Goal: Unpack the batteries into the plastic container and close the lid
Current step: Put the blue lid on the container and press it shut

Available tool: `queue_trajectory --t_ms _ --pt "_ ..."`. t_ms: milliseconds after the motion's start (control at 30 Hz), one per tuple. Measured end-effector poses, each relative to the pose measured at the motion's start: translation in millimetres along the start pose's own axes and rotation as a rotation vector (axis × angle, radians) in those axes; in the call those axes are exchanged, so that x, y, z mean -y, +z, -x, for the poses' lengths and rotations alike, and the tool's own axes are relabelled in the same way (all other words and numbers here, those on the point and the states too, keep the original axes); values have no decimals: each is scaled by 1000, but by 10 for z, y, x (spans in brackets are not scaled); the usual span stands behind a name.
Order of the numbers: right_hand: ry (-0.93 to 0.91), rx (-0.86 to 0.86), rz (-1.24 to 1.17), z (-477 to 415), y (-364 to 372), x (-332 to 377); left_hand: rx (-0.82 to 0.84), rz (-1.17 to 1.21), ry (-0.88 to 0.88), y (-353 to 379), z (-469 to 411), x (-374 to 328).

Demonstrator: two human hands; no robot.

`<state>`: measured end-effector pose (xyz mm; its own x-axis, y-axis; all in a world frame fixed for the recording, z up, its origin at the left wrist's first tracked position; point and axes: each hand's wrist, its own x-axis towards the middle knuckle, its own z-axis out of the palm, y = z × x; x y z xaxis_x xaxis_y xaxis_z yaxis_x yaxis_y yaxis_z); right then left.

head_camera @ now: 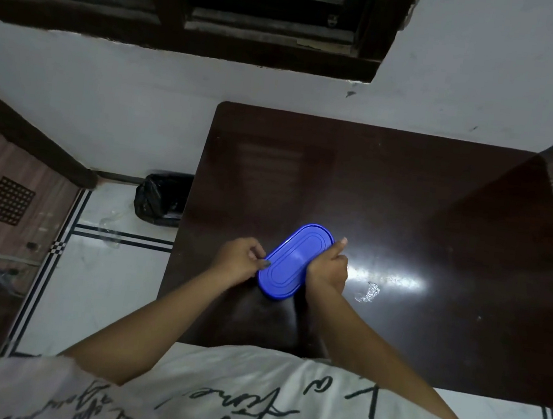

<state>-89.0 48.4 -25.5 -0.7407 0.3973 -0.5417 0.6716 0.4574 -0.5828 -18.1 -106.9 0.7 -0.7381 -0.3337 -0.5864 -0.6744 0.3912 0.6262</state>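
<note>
Head: crumpled wrapper (368, 291) beside container (291, 259)

A blue lid (291, 261) sat on a dark brown table (408, 190). The shirt (245, 409) was white with black script. The floor (95, 278) was white, striped black.

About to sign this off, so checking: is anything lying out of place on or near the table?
A crumpled scrap of clear wrap lies loose on the table, right of the right hand. More clear plastic lies on the floor beside the black bin. The blue lid looks level.
</note>
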Motion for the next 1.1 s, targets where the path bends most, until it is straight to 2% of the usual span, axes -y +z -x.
queue_trajectory --t_ms 200,433,567,667,733,800,867,933,1000,1100 --pt "-141 -68 143 -153 47 89 5 114 -98 129 -27 28" --pt "-226 -59 204 -264 104 164 57 187 -187 194 31 -20" --pt "-461 74 259 -303 126 329 98 235 -237 296 97 -65" --pt "-662 293 262 -303 132 508 136 204 -221 411 172 -64" --pt "-734 405 220 -247 104 528 151 168 -207 459 212 -53" --pt "-784 331 276 -184 87 409 164 169 -225 430 240 -58" --pt "-734 155 399 -121 68 206 176 232 -289 317 223 -78" --pt "-602 72 458 -71 50 14 137 312 -344 173 147 -77" --pt "-487 73 426 -47 45 -64 38 353 -357 41 32 -48" --pt "-414 93 398 -89 39 -13 -73 384 -316 -101 -109 -42"
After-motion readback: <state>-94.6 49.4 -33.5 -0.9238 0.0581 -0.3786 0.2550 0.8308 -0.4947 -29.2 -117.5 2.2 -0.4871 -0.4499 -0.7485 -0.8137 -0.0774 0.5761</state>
